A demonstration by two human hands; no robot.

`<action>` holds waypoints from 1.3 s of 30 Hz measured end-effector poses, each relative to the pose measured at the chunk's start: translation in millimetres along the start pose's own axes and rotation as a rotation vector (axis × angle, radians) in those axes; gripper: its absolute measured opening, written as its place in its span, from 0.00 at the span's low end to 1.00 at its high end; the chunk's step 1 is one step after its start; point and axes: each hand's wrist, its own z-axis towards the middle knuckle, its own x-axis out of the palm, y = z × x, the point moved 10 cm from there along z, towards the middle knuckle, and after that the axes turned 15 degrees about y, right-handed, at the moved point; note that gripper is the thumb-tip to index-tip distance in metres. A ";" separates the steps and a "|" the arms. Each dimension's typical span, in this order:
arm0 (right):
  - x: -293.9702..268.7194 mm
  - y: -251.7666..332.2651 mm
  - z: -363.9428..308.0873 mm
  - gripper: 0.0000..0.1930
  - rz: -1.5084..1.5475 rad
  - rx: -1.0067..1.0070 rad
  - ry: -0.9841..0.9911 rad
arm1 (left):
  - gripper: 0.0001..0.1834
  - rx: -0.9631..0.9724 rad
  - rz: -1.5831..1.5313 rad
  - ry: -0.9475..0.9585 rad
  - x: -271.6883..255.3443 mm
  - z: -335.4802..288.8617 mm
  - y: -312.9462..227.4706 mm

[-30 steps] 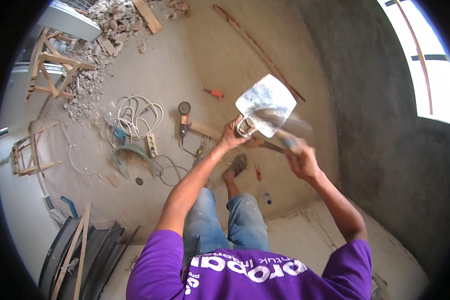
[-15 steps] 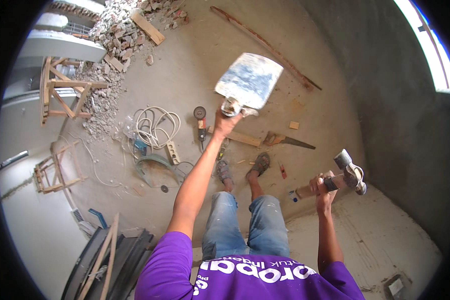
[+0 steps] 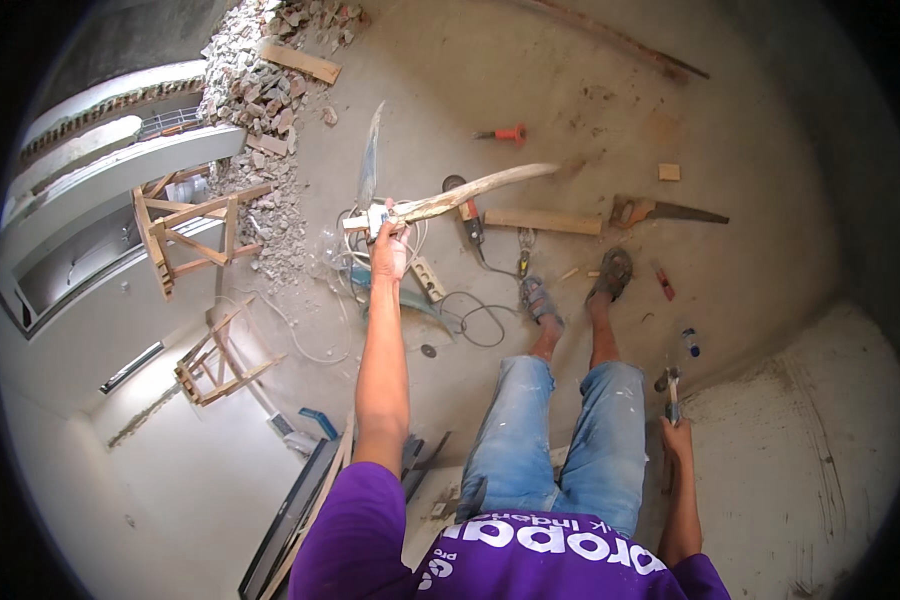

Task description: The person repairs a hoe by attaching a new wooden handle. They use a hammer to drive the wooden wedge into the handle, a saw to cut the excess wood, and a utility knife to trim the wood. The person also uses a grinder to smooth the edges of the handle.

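My left hand [image 3: 390, 252] is raised in front of me, closed round a hoe [image 3: 480, 190] near its head. The hoe's worn wooden handle extends to the right, and its pale blade shows nearly edge-on, pointing away from me. Low at my right side, my right hand [image 3: 676, 440] grips a hammer [image 3: 673, 390] with its metal head uppermost. On the floor beyond the hoe lies a chisel [image 3: 500, 134] with a red guard. An angle grinder [image 3: 470, 218] lies partly behind the hoe handle.
A handsaw [image 3: 670, 211], a wooden plank [image 3: 542, 221] and a red-handled tool [image 3: 663, 282] lie near my feet. Cables and a power strip [image 3: 428, 279] are left of them. Rubble [image 3: 260, 100] and wooden trestles [image 3: 185, 228] stand at the left; a long pole [image 3: 620, 40] lies far off.
The hoe has turned from face-on to nearly edge-on and moved left, exposing its handle and the chisel. My right hand has lowered the hammer toward my side. The view has shifted left.
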 end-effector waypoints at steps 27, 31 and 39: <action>60.2 -40.8 -1.8 0.09 0.547 0.124 0.145 | 0.43 0.012 -0.074 0.135 59.2 -15.6 -16.7; 63.4 -35.7 1.5 0.10 0.488 0.111 0.147 | 0.43 0.002 -0.027 0.146 79.6 -21.3 -19.5; 78.9 -85.3 9.8 0.10 0.475 0.221 0.187 | 0.37 0.001 0.150 0.159 143.1 -30.1 -23.9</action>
